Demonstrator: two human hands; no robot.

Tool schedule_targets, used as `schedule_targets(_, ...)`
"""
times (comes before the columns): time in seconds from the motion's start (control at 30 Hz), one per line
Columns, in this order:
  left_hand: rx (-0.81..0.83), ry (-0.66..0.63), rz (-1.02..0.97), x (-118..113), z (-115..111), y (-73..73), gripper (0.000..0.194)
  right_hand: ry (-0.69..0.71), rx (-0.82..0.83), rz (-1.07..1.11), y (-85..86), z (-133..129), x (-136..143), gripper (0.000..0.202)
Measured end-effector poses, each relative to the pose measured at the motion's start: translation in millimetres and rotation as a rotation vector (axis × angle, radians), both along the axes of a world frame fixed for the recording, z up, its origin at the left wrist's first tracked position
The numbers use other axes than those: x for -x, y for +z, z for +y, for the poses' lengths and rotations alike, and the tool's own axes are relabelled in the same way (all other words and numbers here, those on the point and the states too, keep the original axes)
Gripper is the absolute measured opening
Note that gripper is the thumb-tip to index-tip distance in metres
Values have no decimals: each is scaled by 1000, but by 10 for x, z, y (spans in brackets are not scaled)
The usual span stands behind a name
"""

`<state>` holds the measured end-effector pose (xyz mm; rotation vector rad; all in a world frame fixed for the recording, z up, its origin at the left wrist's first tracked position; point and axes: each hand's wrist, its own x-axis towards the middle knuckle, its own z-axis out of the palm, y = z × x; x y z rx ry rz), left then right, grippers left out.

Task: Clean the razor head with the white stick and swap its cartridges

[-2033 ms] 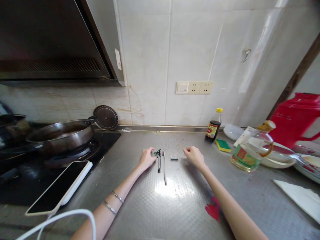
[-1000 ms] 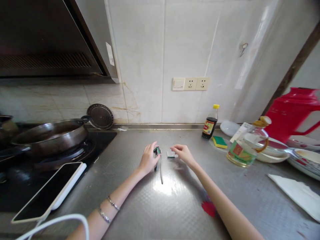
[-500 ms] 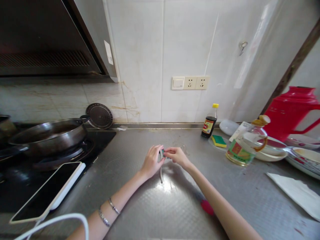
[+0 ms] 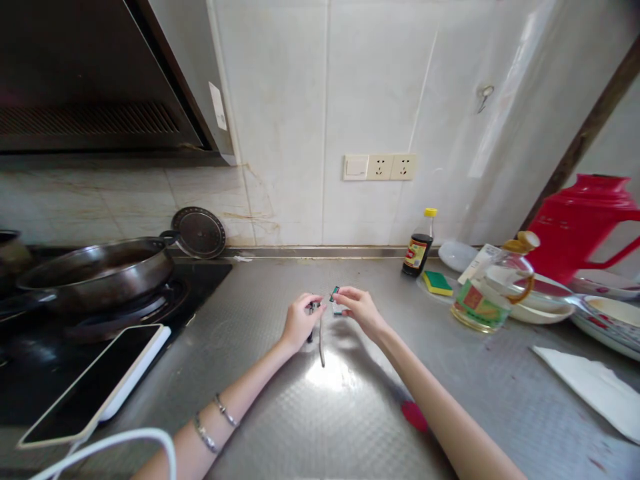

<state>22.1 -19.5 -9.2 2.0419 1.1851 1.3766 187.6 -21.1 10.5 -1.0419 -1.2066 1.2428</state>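
My left hand is over the middle of the steel counter, its fingers closed on a small dark piece mostly hidden behind them. Across a narrow gap, my right hand pinches a small green piece between thumb and fingers. Just below the green piece a pale, whitish bit shows, too small to name. A thin grey cord-like strip runs down between the hands toward me; whether my left fingers touch its upper end I cannot tell.
A phone with a white cable and a pan on the cooktop are at left. At right stand a sauce bottle, sponge, glass jug, red thermos and bowls. A red object lies beside my right forearm.
My hands were together and have come apart. My right hand has drawn the green piece to the right, and the dark piece in my left hand now shows.
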Motion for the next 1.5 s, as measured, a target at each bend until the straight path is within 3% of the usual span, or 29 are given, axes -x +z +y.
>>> schedule_targets(0.17, 210, -119, -99, -37, 6, -3, 27, 64, 9, 29, 28, -66, 57, 32)
schedule_targets(0.4, 216, -152, -54, -3, 7, 50, 27, 58, 4, -27, -2, -39, 21, 36)
schedule_targets(0.6, 289, -201, 47, 49, 82, 28, 21, 13, -117, -296, -40, 73, -111, 36)
schedule_targets(0.93, 278, -152, 55, 55, 106, 20, 20, 142, -278, -560, -8, 109, -274, 25)
schedule_targets(1.07, 249, -131, 16, 65, 109, 18, 23, 72, -207, -569, -113, 171, -365, 29)
schedule_targets(1.23, 242, -81, -10, 93, 128, 14, 25, -78, -201, -775, -269, 279, -480, 28)
schedule_targets(1.5, 229, -34, -14, 96, 122, 33, 26, -156, -256, -885, -311, 316, -429, 19)
